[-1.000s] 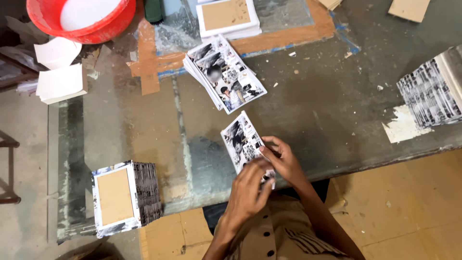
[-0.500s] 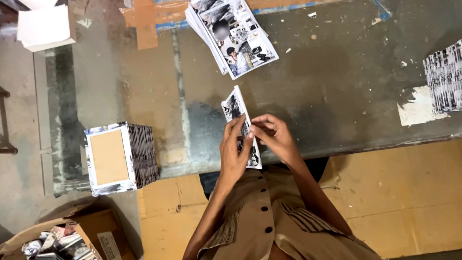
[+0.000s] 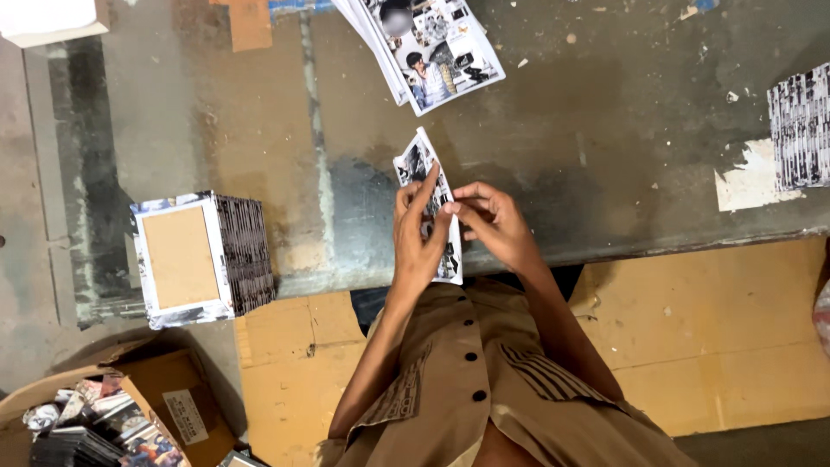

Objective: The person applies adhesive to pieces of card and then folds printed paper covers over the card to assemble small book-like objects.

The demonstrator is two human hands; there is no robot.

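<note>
Head view: narrow, seemingly folded printed sheet (image 3: 430, 203)

Worn grey table (image 3: 605, 156); on it a fanned printed-sheet pile (image 3: 432, 47), a stack of cardboard-backed frames (image 3: 203, 258), another printed stack (image 3: 800, 125) at right edge.

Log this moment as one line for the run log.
left hand: holds printed sheet | right hand: pinches same sheet | surface: worn table edge | nearby: print pile, wrapped stack

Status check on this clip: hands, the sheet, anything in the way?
Both hands, left hand and right hand, pinching the printed sheet over the table edge. Sheet partly folded. Nothing in the way.
</note>
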